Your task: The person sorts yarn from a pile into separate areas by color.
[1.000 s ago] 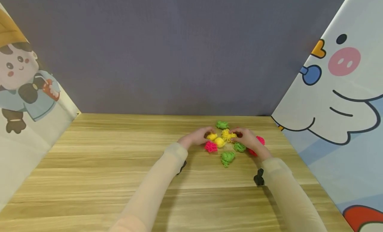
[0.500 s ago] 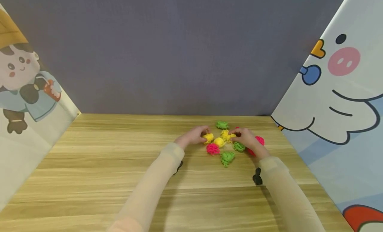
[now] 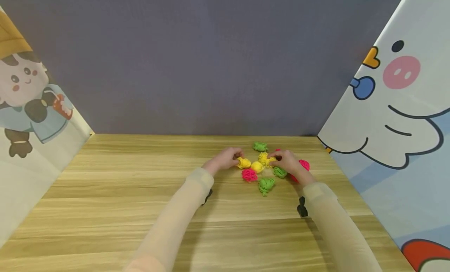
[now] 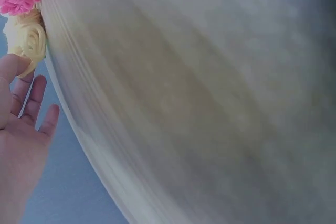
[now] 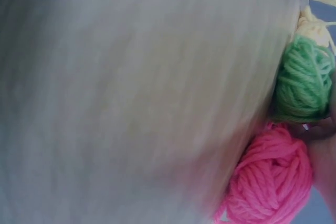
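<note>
Small balls of yarn lie together on the wooden table. My left hand point(image 3: 225, 159) pinches a yellow yarn ball point(image 3: 244, 162) at the group's left side; in the left wrist view, the thumb presses on this yellow ball point(image 4: 27, 38). At the right, my right hand point(image 3: 290, 162) has thumb and fingertips on another yellow yarn ball point(image 3: 263, 159), partly covered by them. Between the hands sits a third yellow ball point(image 3: 257, 167), with a pink ball point(image 3: 249, 175) just in front. In the right wrist view, a green ball point(image 5: 303, 82) hides most of the right hand.
Green yarn balls lie behind point(image 3: 260, 146), in front point(image 3: 266, 185) and by the right wrist point(image 3: 280, 172). Pink yarn point(image 3: 304, 164) shows past the right forearm. A grey panel point(image 3: 211, 69) stands behind the wood-grain table point(image 3: 133, 178), with cartoon panels at both sides.
My left hand has moved slightly left, drawing its yellow yarn ball away from the middle one. The pink ball beside it shifted a little. My right hand has hardly moved.
</note>
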The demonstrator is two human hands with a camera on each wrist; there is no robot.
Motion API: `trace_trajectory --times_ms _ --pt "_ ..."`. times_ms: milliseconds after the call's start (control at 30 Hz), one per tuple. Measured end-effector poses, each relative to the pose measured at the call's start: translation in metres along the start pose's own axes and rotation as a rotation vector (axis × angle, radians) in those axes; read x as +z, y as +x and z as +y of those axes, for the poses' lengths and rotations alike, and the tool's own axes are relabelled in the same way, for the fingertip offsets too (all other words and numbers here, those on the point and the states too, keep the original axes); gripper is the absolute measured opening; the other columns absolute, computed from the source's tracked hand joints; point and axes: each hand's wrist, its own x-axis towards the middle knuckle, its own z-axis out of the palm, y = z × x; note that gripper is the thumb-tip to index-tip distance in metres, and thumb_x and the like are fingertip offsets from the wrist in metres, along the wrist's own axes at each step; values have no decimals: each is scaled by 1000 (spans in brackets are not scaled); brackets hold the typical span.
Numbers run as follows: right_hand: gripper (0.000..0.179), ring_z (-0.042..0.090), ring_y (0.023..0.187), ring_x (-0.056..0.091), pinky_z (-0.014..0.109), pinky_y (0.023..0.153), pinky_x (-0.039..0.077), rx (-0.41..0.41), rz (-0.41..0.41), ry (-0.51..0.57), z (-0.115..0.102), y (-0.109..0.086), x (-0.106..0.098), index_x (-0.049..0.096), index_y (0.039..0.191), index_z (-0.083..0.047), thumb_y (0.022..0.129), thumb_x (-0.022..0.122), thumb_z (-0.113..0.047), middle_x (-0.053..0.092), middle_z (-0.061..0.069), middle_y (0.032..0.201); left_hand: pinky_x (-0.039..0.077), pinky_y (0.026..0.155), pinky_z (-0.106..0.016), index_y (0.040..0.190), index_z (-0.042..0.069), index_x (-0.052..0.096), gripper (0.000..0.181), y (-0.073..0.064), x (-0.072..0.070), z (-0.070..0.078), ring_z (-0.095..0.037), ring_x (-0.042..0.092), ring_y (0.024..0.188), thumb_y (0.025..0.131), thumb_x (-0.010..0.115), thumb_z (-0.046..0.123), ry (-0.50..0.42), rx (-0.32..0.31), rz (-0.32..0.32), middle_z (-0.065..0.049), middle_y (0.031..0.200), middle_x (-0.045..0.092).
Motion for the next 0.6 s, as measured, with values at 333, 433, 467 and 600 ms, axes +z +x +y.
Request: trace_trajectory --times_ms 333,433,467,600 --pt "23 31 102 59 44 85 50 -5 -19 15 -2 -1 -1 72 105 -9 83 73 -15 67 14 109 49 85 -27 104 5 64 18 -6 -4 3 -17 59 95 87 60 1 -9 -4 30 -7 101 66" --pt "22 30 100 60 43 84 50 -17 -17 2 -1 -1 -2 72 104 -9 83 73 -15 67 14 109 50 85 -27 103 4 65 17 -8 -6 5 -17 60 95 87 61 2 -1 -3 40 -7 100 67" --pt "22 30 99 60 43 84 50 -20 -14 2 -1 -1 -2 72 104 -9 83 73 -15 67 13 108 50 85 -27 103 4 66 17 -8 -6 4 -17 60 95 87 62 2 1 1 47 -7 100 67" --pt "23 31 100 60 44 85 49 -26 -5 1 -2 -2 -1 72 104 -9 82 73 -15 68 14 108 49 87 -29 101 4 67 15 -10 -10 4 -18 61 96 87 63 5 4 5 60 -7 100 68"
